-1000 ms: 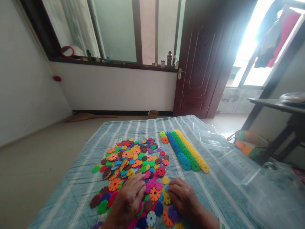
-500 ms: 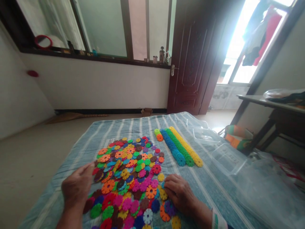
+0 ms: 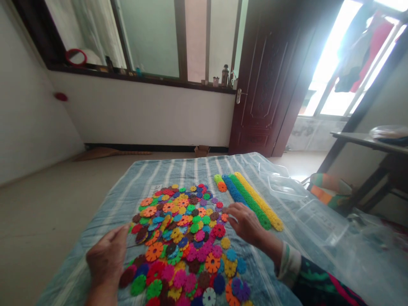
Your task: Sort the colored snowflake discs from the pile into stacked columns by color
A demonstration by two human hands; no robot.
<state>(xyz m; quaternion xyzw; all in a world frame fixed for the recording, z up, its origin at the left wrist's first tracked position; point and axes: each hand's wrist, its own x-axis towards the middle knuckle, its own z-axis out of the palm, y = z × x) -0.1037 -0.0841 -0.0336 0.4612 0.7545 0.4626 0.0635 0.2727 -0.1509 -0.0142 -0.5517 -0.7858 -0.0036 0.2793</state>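
A heap of colourful notched plastic discs lies on a striped cloth. At the heap's left edge is my left hand, its thumb and fingers pressed together; whether a disc is between them is hidden. My right hand hovers at the right edge, fingers curved and slightly apart, close to a small orange disc. Nothing shows in its grasp. Beyond it lie long rows of joined discs: blue, green and yellow. The right hand covers the blue row's near end.
A short green-and-orange row sits beside the blue one. Clear plastic boxes and a transparent bag are on the right. A table stands further right, and a dark red door at the back.
My right hand has moved away from the yellow discs at the heap's near right, up toward the rows. Blue discs show where it was. The left hand stays nearly in place; the view has shifted slightly.
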